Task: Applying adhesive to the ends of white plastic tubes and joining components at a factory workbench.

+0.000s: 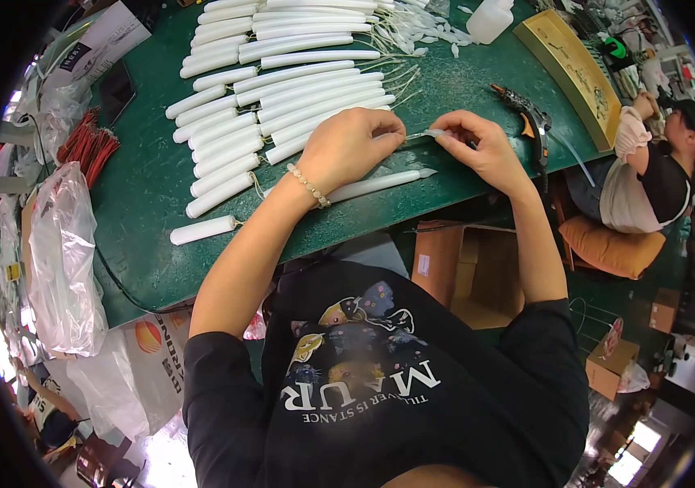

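My left hand [351, 145], with a beaded bracelet at the wrist, is closed, thumb and forefinger pinching thin wires [417, 137]. Facing it, my right hand [481, 150] pinches a small translucent flame-shaped tip [435, 132] at the other end of those wires. Just below both hands lies a white candle-shaped tube [380, 185] with such a tip on its right end; my left wrist partly covers it. Rows of similar white tubes [307, 85] lie beyond my left hand, thin wires trailing from their ends. Several loose flame tips [420, 32] are heaped at the far side.
Right of my hands rests a black and orange glue gun [526, 114]. A yellow tray [607, 134] and a white bottle [491, 20] stand farther off. Red wire bundles [91, 150] and clear plastic bags [63, 252] are at left. Another person [632, 171] sits at right.
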`<state>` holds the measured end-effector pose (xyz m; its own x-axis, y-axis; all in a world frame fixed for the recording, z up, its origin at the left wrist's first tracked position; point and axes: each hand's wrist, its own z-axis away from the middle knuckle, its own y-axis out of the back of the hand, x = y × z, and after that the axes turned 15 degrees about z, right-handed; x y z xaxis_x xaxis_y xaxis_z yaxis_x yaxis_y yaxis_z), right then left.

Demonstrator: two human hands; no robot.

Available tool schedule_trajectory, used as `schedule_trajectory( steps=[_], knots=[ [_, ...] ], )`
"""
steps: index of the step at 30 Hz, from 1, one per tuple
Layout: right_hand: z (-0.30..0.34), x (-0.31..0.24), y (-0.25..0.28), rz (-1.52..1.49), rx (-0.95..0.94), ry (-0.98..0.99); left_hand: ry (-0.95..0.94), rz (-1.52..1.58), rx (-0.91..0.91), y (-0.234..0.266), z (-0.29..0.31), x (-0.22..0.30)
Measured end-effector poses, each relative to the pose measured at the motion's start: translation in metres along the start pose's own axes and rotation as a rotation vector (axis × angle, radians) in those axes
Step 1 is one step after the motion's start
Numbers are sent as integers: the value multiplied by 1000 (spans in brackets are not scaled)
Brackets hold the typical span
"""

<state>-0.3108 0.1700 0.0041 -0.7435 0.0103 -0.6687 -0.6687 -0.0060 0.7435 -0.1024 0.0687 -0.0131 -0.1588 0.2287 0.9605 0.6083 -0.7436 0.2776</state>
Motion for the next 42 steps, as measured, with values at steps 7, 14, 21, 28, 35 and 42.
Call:
schedule_trajectory(
  steps=[7,14,21,28,35,42],
  knots=[
    [-3,-4,2,33,-34,31,-4,-9,-11,1,-1,-1],
    [-8,-8,3,103,-68,47,-21,-33,-1,1,0,1],
    [-8,1,-9,-53,-22,84,18,-52,19,-1,2,2],
    [-8,3,-16,-54,12,103,-10,-63,53,-3,2,1],
    [-7,-4,-22,-53,31,63,-34,-84,58,-5,3,1],
    [-8,-3,-24,-52,70,88,-36,-171,67,-5,2,2]
  ],
)
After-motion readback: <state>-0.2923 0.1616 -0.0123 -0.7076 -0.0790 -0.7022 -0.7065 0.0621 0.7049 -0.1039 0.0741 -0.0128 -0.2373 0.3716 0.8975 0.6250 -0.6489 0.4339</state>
